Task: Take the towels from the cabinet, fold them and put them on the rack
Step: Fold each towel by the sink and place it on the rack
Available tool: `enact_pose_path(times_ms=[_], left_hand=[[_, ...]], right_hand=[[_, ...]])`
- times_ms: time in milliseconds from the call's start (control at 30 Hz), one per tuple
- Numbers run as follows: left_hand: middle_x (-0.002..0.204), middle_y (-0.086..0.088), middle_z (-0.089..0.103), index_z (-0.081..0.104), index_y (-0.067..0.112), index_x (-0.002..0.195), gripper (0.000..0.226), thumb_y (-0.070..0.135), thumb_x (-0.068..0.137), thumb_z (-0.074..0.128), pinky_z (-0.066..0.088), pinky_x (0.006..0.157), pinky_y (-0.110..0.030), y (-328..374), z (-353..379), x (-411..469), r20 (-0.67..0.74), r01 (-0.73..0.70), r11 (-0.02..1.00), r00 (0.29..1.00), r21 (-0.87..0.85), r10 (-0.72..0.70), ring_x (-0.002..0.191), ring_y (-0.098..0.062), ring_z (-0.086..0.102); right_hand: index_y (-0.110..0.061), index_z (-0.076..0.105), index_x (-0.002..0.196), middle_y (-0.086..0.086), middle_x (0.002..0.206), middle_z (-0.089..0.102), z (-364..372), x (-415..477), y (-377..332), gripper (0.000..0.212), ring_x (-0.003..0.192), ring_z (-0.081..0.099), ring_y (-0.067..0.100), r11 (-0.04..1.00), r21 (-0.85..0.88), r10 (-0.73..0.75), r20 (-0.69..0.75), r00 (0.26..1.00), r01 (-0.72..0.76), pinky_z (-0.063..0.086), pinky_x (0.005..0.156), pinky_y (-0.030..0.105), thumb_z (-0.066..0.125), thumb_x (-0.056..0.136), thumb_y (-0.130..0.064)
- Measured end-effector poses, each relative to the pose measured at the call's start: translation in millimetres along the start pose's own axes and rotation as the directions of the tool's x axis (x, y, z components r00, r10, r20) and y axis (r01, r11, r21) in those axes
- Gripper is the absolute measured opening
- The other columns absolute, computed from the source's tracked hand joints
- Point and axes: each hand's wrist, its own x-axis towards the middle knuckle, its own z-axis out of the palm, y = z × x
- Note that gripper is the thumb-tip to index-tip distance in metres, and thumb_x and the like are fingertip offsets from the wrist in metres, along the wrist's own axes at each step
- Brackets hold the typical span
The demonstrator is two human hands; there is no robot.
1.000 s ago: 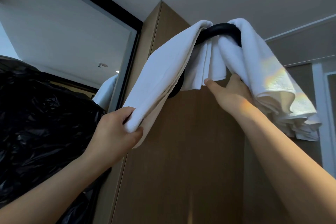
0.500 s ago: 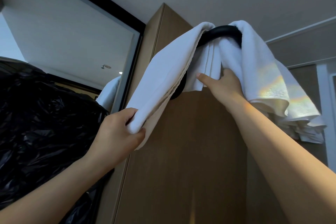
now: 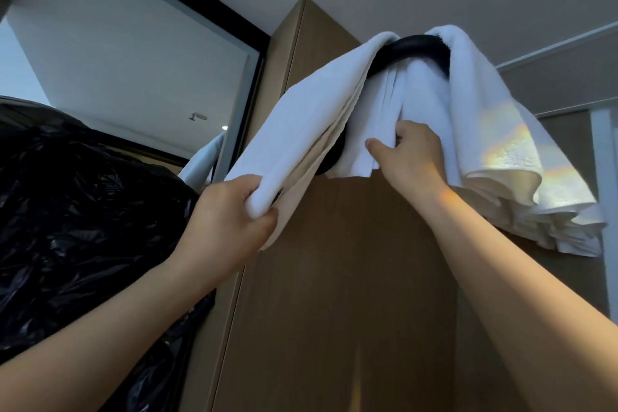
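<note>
A black ring-shaped rack [image 3: 414, 48] is fixed high on a brown wooden cabinet [image 3: 334, 294]. Two white towels hang over the ring. My left hand [image 3: 230, 224] grips the lower end of the left towel [image 3: 307, 120], which stretches down to the left. My right hand [image 3: 408, 150] pinches the inner folds of that towel hanging below the ring. The right towel [image 3: 495, 144] drapes off the ring's right side, its bunched hem hanging free.
A heap of black plastic bags [image 3: 77, 217] fills the left. A black-framed mirror [image 3: 133, 70] stands behind it and reflects a white towel [image 3: 207, 160]. The ceiling is close above the cabinet top. A wall and white door frame [image 3: 602, 157] lie to the right.
My right hand has closed its fingers and thumb onto the hanging folds under the ring. My left hand still grips the towel end. The view has shifted slightly.
</note>
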Motion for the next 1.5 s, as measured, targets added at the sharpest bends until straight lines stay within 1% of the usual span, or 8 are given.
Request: enact_pose_path(times_ms=[133, 300, 667, 900, 1033, 1133, 1367, 1500], left_hand=[[0.049, 0.004, 0.037, 0.042, 0.016, 0.058, 0.034, 0.01, 0.084, 0.063, 0.03, 0.043, -0.019, 21.0, 7.5, 14.0, 0.004, -0.03, 0.996, 1.0, 0.081, 0.03, 0.048, -0.01, 0.04], [0.061, -0.013, 0.051, 0.049, 0.0, 0.069, 0.021, 0.008, 0.087, 0.056, 0.03, 0.05, -0.032, 43.5, 22.3, 21.0, 0.055, -0.104, 0.987, 0.994, 0.122, 0.098, 0.059, -0.028, 0.049], [0.055, 0.001, 0.03, 0.022, 0.019, 0.059, 0.042, 0.002, 0.087, 0.049, 0.019, 0.05, -0.034, 56.2, 47.2, 31.9, 0.145, -0.204, 0.963, 0.973, 0.177, 0.179, 0.058, -0.023, 0.035], [0.053, 0.003, 0.04, 0.039, 0.019, 0.059, 0.036, 0.006, 0.09, 0.054, 0.026, 0.049, -0.028, 53.2, 49.6, 31.8, 0.136, -0.246, 0.969, 0.961, 0.029, 0.24, 0.049, -0.012, 0.037], [0.071, 0.002, 0.062, 0.06, 0.016, 0.089, 0.012, 0.027, 0.093, 0.06, 0.05, 0.067, -0.028, 45.3, 42.9, 28.4, 0.276, -0.317, 0.942, 0.901, -0.11, 0.335, 0.069, -0.011, 0.06], [0.122, 0.0, 0.063, 0.03, 0.04, 0.147, 0.052, 0.051, 0.097, 0.043, 0.049, 0.095, -0.032, 35.6, 39.9, 23.0, 0.432, -0.292, 0.947, 0.842, -0.137, 0.322, 0.108, -0.012, 0.06], [0.152, 0.012, 0.039, 0.036, 0.042, 0.146, 0.045, 0.041, 0.101, 0.038, 0.03, 0.114, -0.028, 28.4, 38.9, 17.7, 0.412, -0.301, 0.947, 0.853, -0.112, 0.32, 0.141, 0.002, 0.026], [0.147, 0.013, 0.044, 0.052, 0.038, 0.137, 0.038, 0.041, 0.1, 0.042, 0.034, 0.106, -0.018, 24.6, 39.5, 15.5, 0.355, -0.304, 0.94, 0.871, -0.155, 0.34, 0.135, 0.006, 0.033]], right_hand=[[-0.012, 0.035, 0.065, 0.007, 0.063, 0.036, -1.0, -23.9, 1.6, 0.041, 0.056, 0.033, 0.018, 0.999, 0.012, -0.047, 0.002, 0.999, 0.047, 0.025, 0.054, 0.032, 0.064, 0.089, -0.03], [-0.015, 0.029, 0.065, 0.002, 0.062, 0.026, -8.1, -44.6, 0.9, 0.045, 0.054, 0.024, 0.015, 0.997, 0.011, -0.073, -0.005, 0.997, 0.073, 0.021, 0.051, 0.031, 0.065, 0.088, -0.03], [0.003, 0.053, 0.08, 0.027, 0.076, 0.053, -22.8, -69.5, 15.9, 0.037, 0.064, 0.045, 0.035, 0.984, 0.159, -0.086, 0.041, 0.995, 0.078, 0.038, 0.056, 0.039, 0.064, 0.09, -0.03], [-0.004, 0.053, 0.075, 0.013, 0.066, 0.051, -21.4, -65.1, 13.9, 0.033, 0.06, 0.043, 0.024, 0.991, 0.077, -0.118, 0.114, 0.986, 0.109, 0.033, 0.057, 0.033, 0.062, 0.093, -0.03], [-0.002, 0.063, 0.088, 0.015, 0.086, 0.068, -29.1, -63.4, 23.6, 0.033, 0.08, 0.069, 0.023, 0.978, 0.209, -0.021, 0.235, 0.972, -0.03, 0.049, 0.071, 0.032, 0.059, 0.096, -0.034], [-0.024, 0.067, 0.088, 0.002, 0.081, 0.075, -35.8, -60.9, 22.4, 0.021, 0.08, 0.074, 0.01, 0.872, 0.44, 0.063, 0.335, 0.94, -0.215, 0.057, 0.08, 0.026, 0.054, 0.099, -0.036], [-0.02, 0.07, 0.09, -0.001, 0.081, 0.077, -53.5, -34.7, 2.2, 0.042, 0.078, 0.074, 0.012, 0.925, 0.325, 0.062, 0.382, 0.922, -0.197, 0.06, 0.083, 0.037, 0.054, 0.091, -0.058], [-0.006, 0.068, 0.088, 0.004, 0.08, 0.075, -53.5, -23.6, -15.3, 0.058, 0.07, 0.074, 0.017, 0.967, 0.177, 0.117, 0.33, 0.937, -0.184, 0.061, 0.08, 0.04, 0.06, 0.084, -0.063]])
